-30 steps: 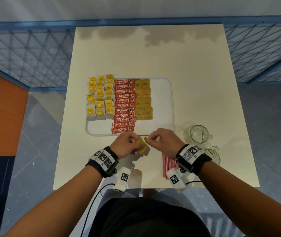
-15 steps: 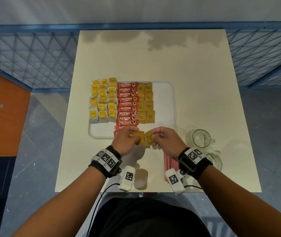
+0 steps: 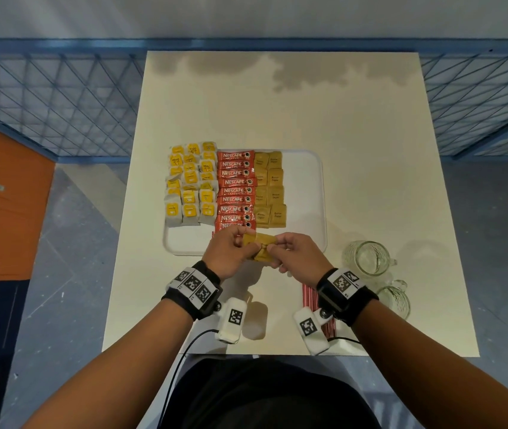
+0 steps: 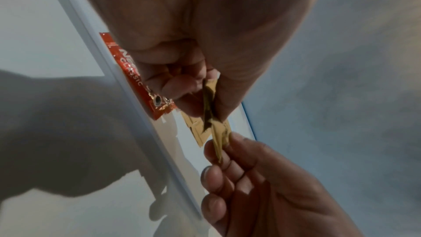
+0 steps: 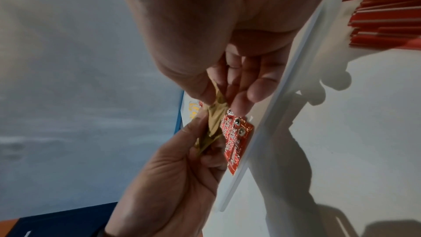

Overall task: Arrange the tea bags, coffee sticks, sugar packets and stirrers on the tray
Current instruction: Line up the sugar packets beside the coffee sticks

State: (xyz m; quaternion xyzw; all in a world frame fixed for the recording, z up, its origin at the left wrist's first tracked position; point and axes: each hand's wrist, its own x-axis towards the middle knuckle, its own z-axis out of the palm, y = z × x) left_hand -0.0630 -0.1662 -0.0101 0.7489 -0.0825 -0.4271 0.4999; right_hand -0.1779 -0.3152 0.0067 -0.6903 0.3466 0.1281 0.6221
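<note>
Two tan paper sugar packets (image 3: 260,247) are pinched between left hand (image 3: 230,253) and right hand (image 3: 295,254) at the white plastic tray's (image 3: 319,193) six o'clock edge; the laid rows could be scattered by a slip.

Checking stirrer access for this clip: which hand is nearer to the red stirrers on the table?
Right. The right hand hovers just beyond the red stirrers, its wrist over them. The left hand is farther off to their left. Both pinch brown sugar packets.

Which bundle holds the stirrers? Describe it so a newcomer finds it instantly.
Start at the white tray on the cream table. Nearer the person, beside the right wrist, lie the stirrers. They are the only thin red sticks off the tray, left of the glass mugs.
</note>
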